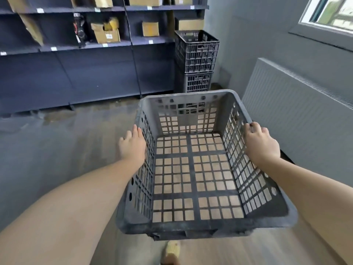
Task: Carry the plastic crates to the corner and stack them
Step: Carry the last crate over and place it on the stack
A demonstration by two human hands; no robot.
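Note:
I hold an empty dark grey plastic crate (191, 224) with latticed walls and floor in front of me, above the floor. My left hand (132, 145) grips its left wall from outside. My right hand (261, 143) is closed over the rim of its right wall. Ahead in the room's corner stands a stack of two dark crates (196, 60), the upper one black, the lower one greyer.
Dark blue shelving (91, 44) with cardboard boxes runs along the far wall, left of the stack. A white radiator (298, 119) lines the right wall under a window (332, 12). Wooden floor lies between me and the corner. My foot (172, 251) shows below the crate.

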